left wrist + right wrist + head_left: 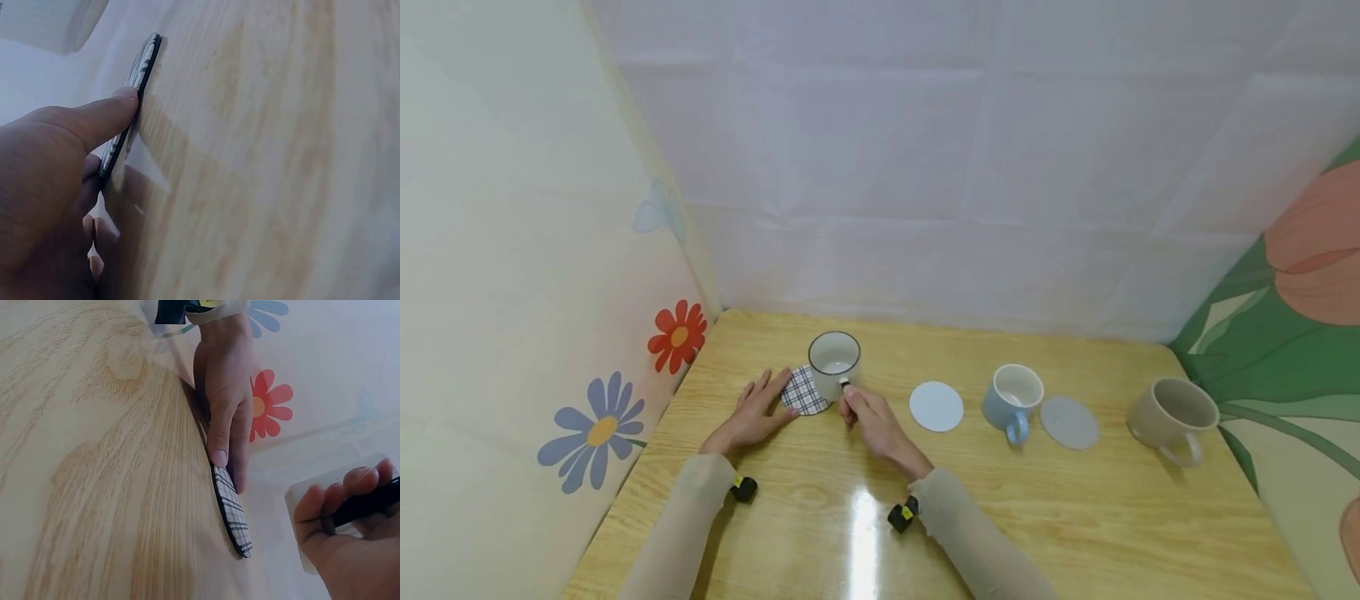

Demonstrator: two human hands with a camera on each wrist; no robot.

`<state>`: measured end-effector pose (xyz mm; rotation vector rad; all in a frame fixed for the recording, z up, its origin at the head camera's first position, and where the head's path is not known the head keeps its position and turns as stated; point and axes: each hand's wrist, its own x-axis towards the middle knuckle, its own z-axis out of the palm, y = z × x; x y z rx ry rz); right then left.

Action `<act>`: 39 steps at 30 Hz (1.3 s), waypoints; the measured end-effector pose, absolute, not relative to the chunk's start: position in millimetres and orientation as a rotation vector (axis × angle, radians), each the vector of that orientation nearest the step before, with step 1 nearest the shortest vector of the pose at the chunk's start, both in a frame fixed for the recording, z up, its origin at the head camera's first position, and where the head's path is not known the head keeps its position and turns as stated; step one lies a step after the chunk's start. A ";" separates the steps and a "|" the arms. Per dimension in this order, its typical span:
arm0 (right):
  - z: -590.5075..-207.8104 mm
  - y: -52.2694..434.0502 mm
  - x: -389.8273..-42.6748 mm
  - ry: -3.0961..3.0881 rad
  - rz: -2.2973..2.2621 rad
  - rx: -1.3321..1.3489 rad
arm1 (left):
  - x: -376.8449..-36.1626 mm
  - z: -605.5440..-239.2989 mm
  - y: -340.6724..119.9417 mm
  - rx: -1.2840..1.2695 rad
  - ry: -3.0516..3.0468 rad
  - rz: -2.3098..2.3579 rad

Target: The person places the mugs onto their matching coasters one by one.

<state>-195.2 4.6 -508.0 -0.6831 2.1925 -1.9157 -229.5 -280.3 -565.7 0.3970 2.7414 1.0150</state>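
Note:
A white enamel mug (833,361) with a dark rim stands at the back left of the wooden table (1075,517), its base at the edge of a round black-and-white checked coaster (803,392). My left hand (752,414) lies flat on the table, its straight fingertips (128,97) touching the coaster (147,57) at its rim. My right hand (863,414) pinches the mug's dark handle (365,503). In the right wrist view the left hand (224,394) rests against the coaster (232,509), which is seen edge-on. Whether the mug is lifted off the table cannot be told.
To the right lie a pale blue coaster (936,406), a blue mug (1013,397), a grey coaster (1069,422) and a beige mug (1172,412). A flowered wall (602,425) closes the left side, a white wall the back, a tulip-patterned wall the right.

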 end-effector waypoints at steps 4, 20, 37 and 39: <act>-510.6 1.6 -197.3 2.187 -1.907 -0.704 | -228.7 -563.6 -280.7 0.384 2.737 1.013; -514.4 -7.2 -198.3 2.193 -1.868 -0.691 | -226.7 -564.5 -280.7 0.415 2.757 1.049; -521.0 -13.3 -203.4 2.181 -1.892 -0.685 | -224.0 -559.5 -277.4 0.435 2.769 1.032; -521.7 -13.9 -204.6 2.179 -1.904 -0.690 | -225.0 -560.5 -277.6 0.441 2.777 1.023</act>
